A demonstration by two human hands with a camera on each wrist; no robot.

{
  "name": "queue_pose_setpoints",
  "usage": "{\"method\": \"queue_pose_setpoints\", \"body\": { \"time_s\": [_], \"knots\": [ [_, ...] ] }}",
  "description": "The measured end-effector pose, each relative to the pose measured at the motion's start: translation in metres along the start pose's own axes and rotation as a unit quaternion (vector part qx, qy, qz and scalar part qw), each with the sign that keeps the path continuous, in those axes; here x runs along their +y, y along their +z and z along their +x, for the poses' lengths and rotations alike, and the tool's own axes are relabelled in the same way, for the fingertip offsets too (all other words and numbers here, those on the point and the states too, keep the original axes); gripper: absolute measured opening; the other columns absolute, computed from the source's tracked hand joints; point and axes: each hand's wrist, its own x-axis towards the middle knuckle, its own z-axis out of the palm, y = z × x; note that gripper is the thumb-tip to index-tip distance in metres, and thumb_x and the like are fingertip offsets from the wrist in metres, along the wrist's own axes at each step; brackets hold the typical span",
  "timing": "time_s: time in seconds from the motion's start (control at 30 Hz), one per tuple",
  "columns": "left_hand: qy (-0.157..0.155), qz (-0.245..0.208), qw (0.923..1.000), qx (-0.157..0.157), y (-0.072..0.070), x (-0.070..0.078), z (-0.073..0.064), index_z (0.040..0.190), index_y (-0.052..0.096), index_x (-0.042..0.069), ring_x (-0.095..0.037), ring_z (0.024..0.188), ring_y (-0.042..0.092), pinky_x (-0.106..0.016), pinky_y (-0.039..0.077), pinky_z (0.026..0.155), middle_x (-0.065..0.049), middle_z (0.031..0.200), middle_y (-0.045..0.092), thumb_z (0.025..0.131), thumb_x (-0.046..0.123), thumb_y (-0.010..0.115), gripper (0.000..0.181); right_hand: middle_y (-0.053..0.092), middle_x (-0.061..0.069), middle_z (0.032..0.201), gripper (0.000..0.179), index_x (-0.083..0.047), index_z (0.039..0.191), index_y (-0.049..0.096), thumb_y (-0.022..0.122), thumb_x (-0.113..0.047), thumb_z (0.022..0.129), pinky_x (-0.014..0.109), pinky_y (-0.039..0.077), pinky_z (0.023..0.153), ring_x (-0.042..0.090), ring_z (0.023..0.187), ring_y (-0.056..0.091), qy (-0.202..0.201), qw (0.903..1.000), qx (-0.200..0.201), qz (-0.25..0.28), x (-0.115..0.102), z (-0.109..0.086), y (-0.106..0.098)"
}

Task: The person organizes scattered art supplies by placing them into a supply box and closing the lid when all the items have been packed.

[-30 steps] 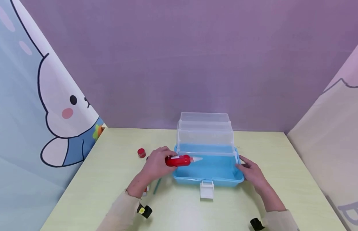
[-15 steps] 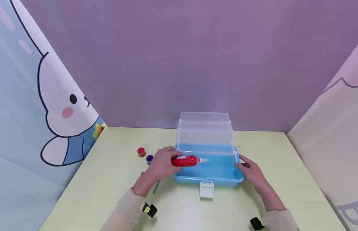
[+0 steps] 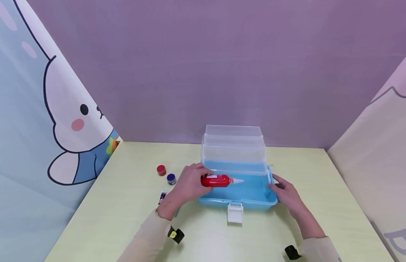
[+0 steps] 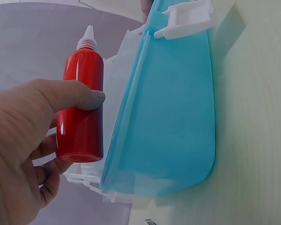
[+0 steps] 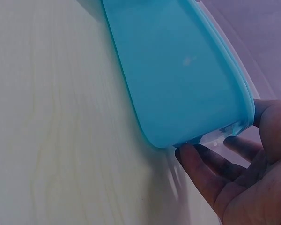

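at the far left of the group, a small red jar (image 3: 161, 170) stands on the table (image 3: 134, 174), with a blue jar (image 3: 171, 179) just beside it and a dark-labelled tube (image 3: 162, 197) nearer the person, partly covered by the left arm. the left hand (image 3: 191, 185) pinches a red bottle (image 3: 219, 181) between thumb and fingers, holding it up over the blue box (image 3: 222, 203), on its side with the pale nozzle (image 3: 237, 181) pointing right. the box is already open, its clear lid (image 3: 233, 153) raised at the back and the white latch (image 3: 235, 213) hanging loose in front. at the right end, the right hand (image 3: 285, 193) grips the rim, thumb on top and fingers below. as far as i can judge, the opening is done; the bottle is not yet let go, and the jars and tube lie outside the box
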Motion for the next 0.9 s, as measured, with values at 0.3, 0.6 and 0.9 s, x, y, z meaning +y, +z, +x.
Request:
{"method": "queue_pose_setpoints", "body": {
  "time_s": [0.3,0.6,0.9],
  "knots": [
    [0.017,0.0,0.9998,-0.002,0.002,0.007,0.009,0.116,0.07,0.022,-0.014,0.098,0.052,-0.038,0.046,0.083,0.006,0.105,0.061,0.066,0.034,0.089,0.054,0.048,0.029,0.13,0.065,-0.004,0.151,0.031,0.057,-0.032,0.099,0.037,0.056,0.079,0.039,0.11,0.055,-0.004,1.0,0.001,0.006,-0.001,0.001,-0.001],
    [0.023,0.013,0.9996,-0.013,0.004,0.01,0.016,0.115,0.07,0.023,-0.014,0.098,0.051,-0.04,0.045,0.085,0.006,0.105,0.061,0.066,0.034,0.089,0.054,0.048,0.029,0.131,0.065,-0.005,0.151,0.032,0.058,-0.033,0.098,0.036,0.056,0.078,0.039,0.11,0.055,0.001,1.0,0.004,0.009,-0.001,0.001,-0.002],
    [0.029,0.023,0.9991,-0.019,0.006,0.013,0.017,0.116,0.07,0.024,-0.015,0.099,0.052,-0.04,0.045,0.085,0.006,0.108,0.061,0.07,0.04,0.086,0.051,0.049,0.028,0.129,0.066,-0.005,0.151,0.032,0.059,-0.034,0.098,0.033,0.055,0.076,0.036,0.108,0.056,0.0,0.9999,0.001,0.013,0.0,0.002,-0.001]
  ]
}}
